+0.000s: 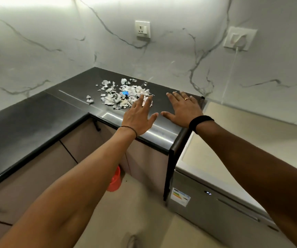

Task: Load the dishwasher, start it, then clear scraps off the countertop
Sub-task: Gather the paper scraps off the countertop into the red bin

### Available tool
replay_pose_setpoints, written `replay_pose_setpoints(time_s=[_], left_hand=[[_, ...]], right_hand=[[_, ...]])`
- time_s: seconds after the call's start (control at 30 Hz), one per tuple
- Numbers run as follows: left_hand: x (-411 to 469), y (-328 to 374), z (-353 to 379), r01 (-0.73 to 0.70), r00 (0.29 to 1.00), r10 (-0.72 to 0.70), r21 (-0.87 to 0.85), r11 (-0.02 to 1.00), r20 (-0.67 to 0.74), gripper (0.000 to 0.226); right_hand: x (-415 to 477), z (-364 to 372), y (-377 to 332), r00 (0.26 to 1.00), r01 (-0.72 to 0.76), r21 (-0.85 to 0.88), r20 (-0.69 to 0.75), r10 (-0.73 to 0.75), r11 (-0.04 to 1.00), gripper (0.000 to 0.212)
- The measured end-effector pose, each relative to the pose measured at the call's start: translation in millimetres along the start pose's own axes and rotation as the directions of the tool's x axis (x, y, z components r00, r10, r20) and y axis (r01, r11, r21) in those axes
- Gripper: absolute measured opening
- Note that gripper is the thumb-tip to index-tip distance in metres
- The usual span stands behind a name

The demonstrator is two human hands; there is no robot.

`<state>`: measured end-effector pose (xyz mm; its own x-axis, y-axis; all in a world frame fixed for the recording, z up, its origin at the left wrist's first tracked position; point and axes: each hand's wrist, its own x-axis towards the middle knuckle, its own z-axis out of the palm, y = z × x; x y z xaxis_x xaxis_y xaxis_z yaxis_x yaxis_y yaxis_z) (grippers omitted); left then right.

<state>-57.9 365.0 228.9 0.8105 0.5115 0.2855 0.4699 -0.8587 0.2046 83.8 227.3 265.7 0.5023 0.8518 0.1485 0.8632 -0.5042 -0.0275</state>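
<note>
Scraps (124, 94) are the job now, I reckon. Biggest first: the dark surface (36, 119) wraps round the corner, and the scraps sit on its far stretch, near the marble wall (72, 51). Dishwasher (215, 208) is low on my right, door closed, a small light showing on its front, so I judge loading and starting done. Red bin (114, 179) is on the floor below the surface edge, partly hidden.

Now the scraps themselves: torn pale bits, loosely spread, wider left to right than front to back, so the long axis runs roughly along the back wall. It's a loose scatter and points nowhere.

Left hand (138, 119) is the nearer one, fingers straight and spread, holding nothing, tips at the near right edge of the scraps. Touching or just above, I cannot tell. From it the scraps lie ahead and to the left.

Right hand (183, 110) is flat, fingers straight, nothing held, to the right of the scraps and apart from them, by the surface's end.

I'd say the gathering sweep belongs to the left hand. One blue bit (125, 93) sits mid-scatter.
</note>
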Motion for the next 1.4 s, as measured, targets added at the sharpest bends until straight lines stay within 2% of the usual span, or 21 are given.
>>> replay_pose_setpoints(time_s=[0.17, 0.37, 0.6, 0.8, 1.13, 1.2, 1.23, 1.33, 1.4], left_hand=[[18, -61, 4, 0.103, 0.992, -0.115, -0.206, 0.973, -0.048, 0.073], [54, -126, 5, 0.139, 0.978, -0.186, -0.364, 0.921, -0.095, 0.067], [108, -176, 33, 0.035, 0.995, -0.069, -0.379, 0.925, -0.078, 0.063], [141, -186, 65, 0.027, 0.999, -0.043, -0.427, 0.904, -0.027, 0.061], [227, -205, 134, 0.203, 0.979, -0.159, -0.593, 0.779, 0.127, 0.063], [234, -208, 141, 0.24, 0.971, -0.171, -0.666, 0.706, 0.168, 0.059], [243, -208, 146, 0.264, 0.964, -0.171, -0.729, 0.631, 0.202, 0.057], [261, -208, 155, 0.378, 0.923, -0.21, -0.865, 0.329, 0.323, 0.051], [270, -208, 160, 0.466, 0.867, -0.25, -0.88, 0.096, 0.431, 0.043]], right_hand=[[50, 12, -42, 0.998, 0.065, 0.01, 0.01, -0.065, 0.998, 0.083], [115, 34, -77, 0.999, 0.041, 0.052, 0.021, -0.042, 0.998, 0.08], [179, 63, -104, 0.999, -0.023, 0.078, 0.04, 0.02, 0.997, 0.08], [214, 90, -92, 0.992, -0.109, 0.092, 0.077, 0.102, 0.99, 0.079], [291, 157, -39, 0.971, -0.182, 0.101, 0.172, 0.163, 0.978, 0.08], [300, 169, -38, 0.968, -0.174, 0.131, 0.206, 0.144, 0.976, 0.078], [308, 178, -36, 0.965, -0.172, 0.152, 0.223, 0.136, 0.973, 0.078], [322, 197, -32, 0.954, -0.167, 0.187, 0.28, 0.111, 0.968, 0.073], [327, 209, -31, 0.944, -0.185, 0.208, 0.311, 0.114, 0.96, 0.07]])
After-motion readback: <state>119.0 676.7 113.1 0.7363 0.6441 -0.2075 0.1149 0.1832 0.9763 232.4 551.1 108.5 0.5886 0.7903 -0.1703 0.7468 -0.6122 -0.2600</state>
